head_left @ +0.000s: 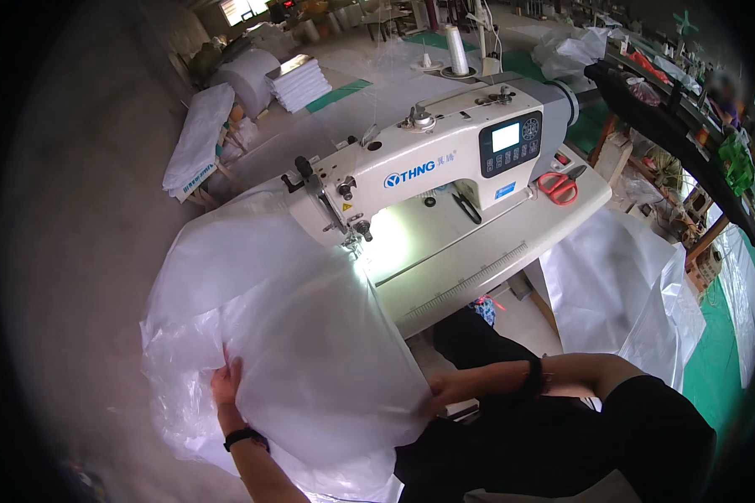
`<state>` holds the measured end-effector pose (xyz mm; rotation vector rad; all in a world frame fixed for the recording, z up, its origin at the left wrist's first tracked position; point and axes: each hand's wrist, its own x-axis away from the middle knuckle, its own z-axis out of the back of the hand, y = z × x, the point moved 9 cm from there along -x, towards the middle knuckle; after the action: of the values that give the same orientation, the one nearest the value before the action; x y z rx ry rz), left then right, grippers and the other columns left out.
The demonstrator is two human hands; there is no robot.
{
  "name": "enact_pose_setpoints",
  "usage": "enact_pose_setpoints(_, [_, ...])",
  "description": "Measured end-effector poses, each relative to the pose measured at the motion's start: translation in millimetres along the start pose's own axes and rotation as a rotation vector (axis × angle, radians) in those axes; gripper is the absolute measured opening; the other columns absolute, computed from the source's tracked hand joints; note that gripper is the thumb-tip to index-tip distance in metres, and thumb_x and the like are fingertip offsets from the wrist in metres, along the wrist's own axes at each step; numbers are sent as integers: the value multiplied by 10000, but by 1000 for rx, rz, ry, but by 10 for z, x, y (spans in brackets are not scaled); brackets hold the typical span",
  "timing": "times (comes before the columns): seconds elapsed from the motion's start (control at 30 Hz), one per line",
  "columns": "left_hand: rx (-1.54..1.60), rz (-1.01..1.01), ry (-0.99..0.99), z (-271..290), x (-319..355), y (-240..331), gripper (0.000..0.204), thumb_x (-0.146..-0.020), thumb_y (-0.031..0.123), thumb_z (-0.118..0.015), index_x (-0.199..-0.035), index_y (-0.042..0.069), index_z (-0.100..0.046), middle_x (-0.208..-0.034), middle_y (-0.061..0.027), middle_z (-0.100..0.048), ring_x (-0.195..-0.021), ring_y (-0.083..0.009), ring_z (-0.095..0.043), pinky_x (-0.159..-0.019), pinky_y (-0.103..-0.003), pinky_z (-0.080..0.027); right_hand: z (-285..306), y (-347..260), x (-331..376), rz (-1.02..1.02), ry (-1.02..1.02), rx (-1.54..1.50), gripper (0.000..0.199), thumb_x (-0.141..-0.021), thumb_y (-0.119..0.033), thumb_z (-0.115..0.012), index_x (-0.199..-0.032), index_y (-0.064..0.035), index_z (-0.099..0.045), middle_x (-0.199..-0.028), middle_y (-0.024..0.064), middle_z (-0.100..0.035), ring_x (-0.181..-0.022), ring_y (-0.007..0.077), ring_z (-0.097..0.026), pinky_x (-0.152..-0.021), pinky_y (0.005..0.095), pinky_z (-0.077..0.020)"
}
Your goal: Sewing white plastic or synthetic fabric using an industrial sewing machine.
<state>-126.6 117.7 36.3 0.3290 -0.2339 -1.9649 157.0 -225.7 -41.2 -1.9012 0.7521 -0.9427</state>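
A large white translucent plastic sheet [310,335] drapes over the left end of the sewing machine [428,142] and hangs down toward me. Part of it lies under the lit needle area [356,245]. My left hand [226,383] is at the sheet's crinkled left part, its fingers partly tucked into a fold and closed on it. At the sheet's right edge, my right hand [446,391] grips the plastic; its fingertips are partly hidden. Orange-handled scissors [558,186] and small black thread snips [467,207] lie on the white machine table [478,260].
A thread cone [456,52] stands behind the machine. More white sheeting [608,281] hangs at the right, past the table edge. A stack of folded white material [299,84] and a sheet-covered stand [200,138] are at the back left. A cluttered bench [679,92] runs along the right.
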Motion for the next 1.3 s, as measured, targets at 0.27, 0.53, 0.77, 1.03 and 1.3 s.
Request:
enact_pose_setpoints(0.27, [-485,54,8,600,552,177,430,-880,325,-531,-1136,-16,-585,-999,-244,-629,-987,-364,-597,-861,-431,-460,526,73,71,-99,298,127,392,-905,-379,-539,-1008,-4,-588,-958,82,-636,-864,161,-605,-728,296,-503])
enact_pose_setpoints(0.53, [-134,-286,339,352,1454,3158,710,-712,444,-709,-1193,-35,-499,-1103,-224,-565,-1037,-385,-515,-921,-479,-377,788,-362,-65,326,894,271,351,-851,-318,-610,-926,17,-537,-782,136,-603,-718,196,-578,-663,336,-459])
enact_pose_setpoints(0.77, [-113,-406,79,-549,1743,3402,120,-790,106,-518,-751,58,-621,-732,-111,-619,-742,-300,-599,-685,-412,-456,699,-402,28,445,972,142,286,-854,-260,-596,-946,3,-528,-776,164,-608,-714,208,-595,-663,329,-467])
enact_pose_setpoints(1.03, [-290,-648,-4,-697,1867,3615,129,-777,125,-543,-679,77,-611,-656,-78,-596,-682,-264,-591,-605,-387,-435,700,-734,73,511,1150,510,304,-871,-190,-525,-1060,43,-477,-779,249,-616,-752,386,-628,-671,445,-472])
enact_pose_setpoints(1.3, [3,-200,250,141,1539,2474,288,-808,265,-666,-975,30,-658,-1010,-173,-646,-952,-358,-595,-837,-432,-456,387,-909,-14,172,902,1528,611,-711,-53,-543,-1253,175,-378,-582,107,-607,-509,239,-627,-432,354,-476])
